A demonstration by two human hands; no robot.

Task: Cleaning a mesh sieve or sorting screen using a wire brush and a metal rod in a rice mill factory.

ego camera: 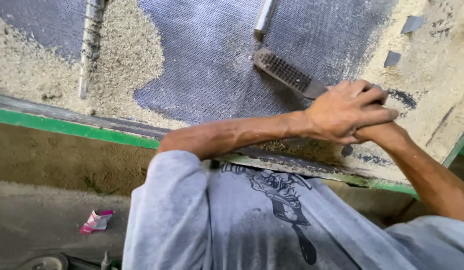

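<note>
Fingers of my left hand [349,111] close over my right hand [379,131], both gripping the wire brush [288,73] handle; its bristles lie on the perforated screen [212,60], upper middle.

One wire brush [287,72], one perforated screen [212,75], two metal rods [90,45] [264,17], two hands [347,111] [379,132], one pink wrapper [96,221].

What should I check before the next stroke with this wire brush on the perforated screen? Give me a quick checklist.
1. Grip: left hand wrapped over the right hand on the wire brush handle: ok.
2. Bristles on the perforated screen: ok.
3. Stroke path: metal rod lies just ahead of the brush head: not ok.
4. Sawdust-like husk covers the screen's left part: not ok.
5. Bristle wear: cannot tell.
</note>
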